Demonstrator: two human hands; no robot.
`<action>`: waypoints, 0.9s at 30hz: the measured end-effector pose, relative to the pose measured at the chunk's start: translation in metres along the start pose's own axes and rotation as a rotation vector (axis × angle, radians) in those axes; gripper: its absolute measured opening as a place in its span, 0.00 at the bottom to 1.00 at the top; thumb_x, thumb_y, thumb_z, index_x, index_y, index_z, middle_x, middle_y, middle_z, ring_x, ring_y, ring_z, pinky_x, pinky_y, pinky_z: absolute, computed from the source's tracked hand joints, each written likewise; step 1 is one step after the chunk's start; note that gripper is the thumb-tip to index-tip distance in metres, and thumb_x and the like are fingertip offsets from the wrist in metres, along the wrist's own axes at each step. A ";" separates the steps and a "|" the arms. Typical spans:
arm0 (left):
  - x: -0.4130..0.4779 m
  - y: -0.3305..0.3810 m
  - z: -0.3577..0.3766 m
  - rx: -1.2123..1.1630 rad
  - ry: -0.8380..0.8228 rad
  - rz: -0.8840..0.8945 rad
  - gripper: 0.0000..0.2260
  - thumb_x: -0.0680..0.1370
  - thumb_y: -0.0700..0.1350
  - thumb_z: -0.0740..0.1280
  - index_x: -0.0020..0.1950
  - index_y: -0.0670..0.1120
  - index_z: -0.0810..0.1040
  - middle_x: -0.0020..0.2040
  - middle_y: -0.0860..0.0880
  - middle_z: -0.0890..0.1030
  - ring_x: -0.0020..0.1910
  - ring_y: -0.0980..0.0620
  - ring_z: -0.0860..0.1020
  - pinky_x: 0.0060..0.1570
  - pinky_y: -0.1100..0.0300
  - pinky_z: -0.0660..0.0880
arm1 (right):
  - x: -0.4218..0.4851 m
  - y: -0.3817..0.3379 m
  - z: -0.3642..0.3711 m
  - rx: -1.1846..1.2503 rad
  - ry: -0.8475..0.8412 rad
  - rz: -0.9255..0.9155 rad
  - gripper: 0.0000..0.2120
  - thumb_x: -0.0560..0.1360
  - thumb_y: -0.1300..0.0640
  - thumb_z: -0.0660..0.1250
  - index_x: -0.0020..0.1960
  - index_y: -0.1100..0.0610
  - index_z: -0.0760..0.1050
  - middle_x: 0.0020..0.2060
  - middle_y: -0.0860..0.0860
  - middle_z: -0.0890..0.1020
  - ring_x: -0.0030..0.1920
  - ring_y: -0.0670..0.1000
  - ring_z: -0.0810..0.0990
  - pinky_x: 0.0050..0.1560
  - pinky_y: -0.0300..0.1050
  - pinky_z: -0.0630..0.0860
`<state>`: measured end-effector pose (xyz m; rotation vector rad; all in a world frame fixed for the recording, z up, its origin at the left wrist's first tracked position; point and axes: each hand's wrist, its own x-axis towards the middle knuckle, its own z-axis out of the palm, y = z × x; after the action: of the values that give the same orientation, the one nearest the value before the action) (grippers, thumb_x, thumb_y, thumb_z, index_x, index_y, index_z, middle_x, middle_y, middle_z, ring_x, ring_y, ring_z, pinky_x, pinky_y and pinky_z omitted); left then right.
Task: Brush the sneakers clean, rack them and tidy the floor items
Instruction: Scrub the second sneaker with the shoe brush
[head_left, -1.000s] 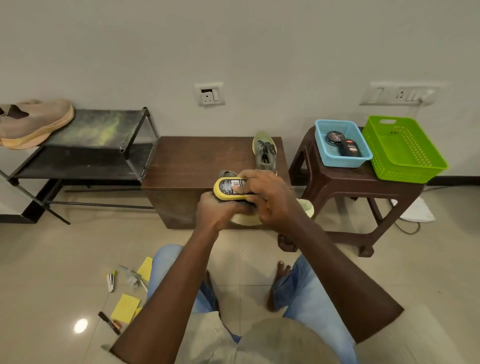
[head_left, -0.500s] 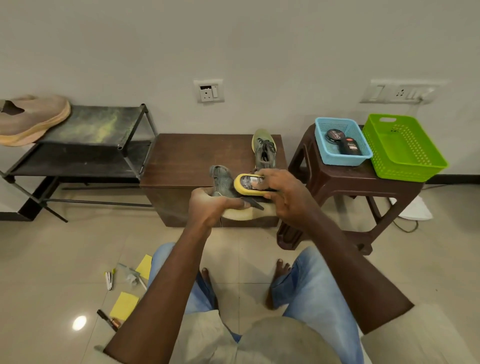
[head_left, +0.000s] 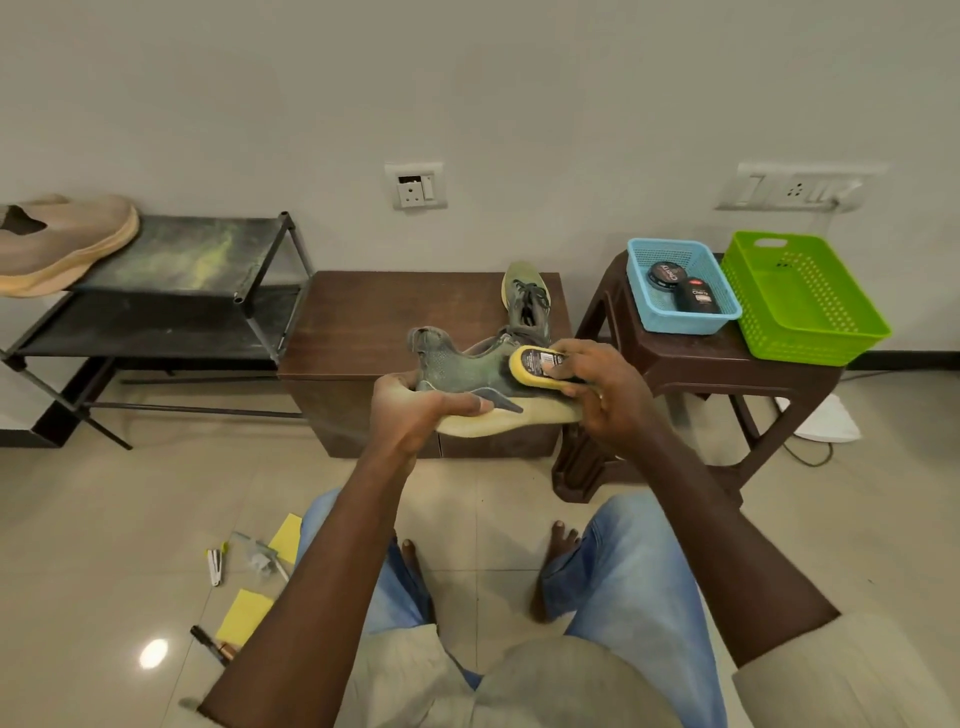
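Note:
My left hand (head_left: 415, 410) grips a grey-green sneaker (head_left: 462, 371) by its heel end, holding it sideways above the floor with the pale yellow sole facing down. My right hand (head_left: 602, 395) holds a yellow brush (head_left: 537, 366) with a label on its back and presses it against the sneaker's side near the toe. The matching sneaker (head_left: 527, 304) stands on the brown wooden table (head_left: 374, 322) behind. A tan shoe (head_left: 62, 244) lies on the top shelf of the black shoe rack (head_left: 208, 260) at the left.
A brown stool (head_left: 691, 364) at the right carries a blue basket (head_left: 639, 291) with polish tins and a green basket (head_left: 810, 332). On the floor at lower left lie yellow sticky notes (head_left: 241, 616), a nail clipper (head_left: 214, 566), a marker (head_left: 208, 644) and a clear wrapper (head_left: 257, 553). My bare feet rest on the tiles.
The brush has slid right along the sneaker, from the heel area toward the toe. The sneaker's heel and side now show in my left hand.

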<state>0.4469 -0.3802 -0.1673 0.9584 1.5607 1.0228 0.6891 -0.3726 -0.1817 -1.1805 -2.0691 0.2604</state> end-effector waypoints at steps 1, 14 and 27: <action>0.000 0.000 0.001 0.002 -0.004 0.001 0.19 0.56 0.38 0.85 0.43 0.40 0.84 0.38 0.48 0.86 0.36 0.51 0.83 0.38 0.58 0.79 | 0.001 -0.005 0.001 0.006 0.001 -0.006 0.11 0.74 0.64 0.62 0.53 0.60 0.80 0.58 0.58 0.80 0.58 0.53 0.75 0.55 0.58 0.77; 0.003 -0.008 -0.002 -0.093 -0.023 -0.043 0.40 0.42 0.47 0.85 0.52 0.35 0.82 0.45 0.45 0.86 0.44 0.47 0.85 0.45 0.53 0.81 | 0.002 -0.015 0.001 -0.010 -0.087 -0.008 0.15 0.75 0.57 0.58 0.52 0.59 0.81 0.58 0.57 0.80 0.57 0.56 0.76 0.54 0.58 0.76; -0.005 -0.008 0.006 -0.078 -0.061 -0.025 0.19 0.58 0.36 0.84 0.44 0.43 0.81 0.36 0.52 0.85 0.36 0.55 0.83 0.34 0.64 0.78 | 0.003 -0.029 0.014 0.036 -0.050 -0.035 0.10 0.72 0.66 0.64 0.50 0.62 0.80 0.54 0.58 0.81 0.54 0.56 0.77 0.57 0.52 0.74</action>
<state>0.4526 -0.3862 -0.1739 0.9067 1.4681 1.0204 0.6597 -0.3840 -0.1761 -1.1261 -2.1175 0.3116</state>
